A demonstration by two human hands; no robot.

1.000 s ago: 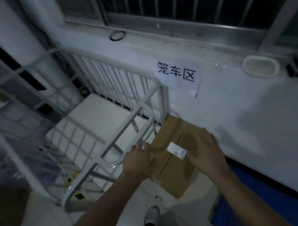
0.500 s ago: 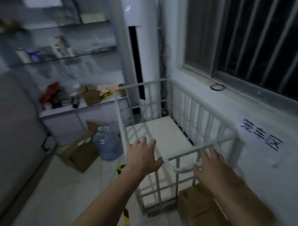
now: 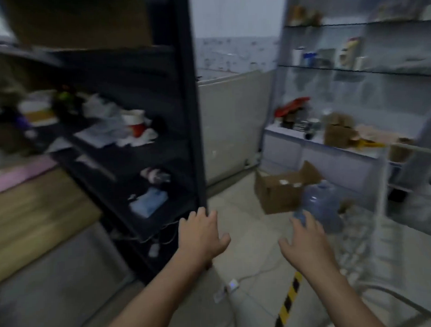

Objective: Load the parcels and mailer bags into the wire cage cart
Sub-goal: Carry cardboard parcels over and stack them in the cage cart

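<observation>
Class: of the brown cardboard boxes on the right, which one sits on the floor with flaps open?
The floor box beside the blue water jug; its flap stands up. The other box rests higher, on the white counter.

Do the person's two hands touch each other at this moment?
Apart. The head view shows a strip of bare floor between the left hand and the right hand, both with fingers open.
</observation>
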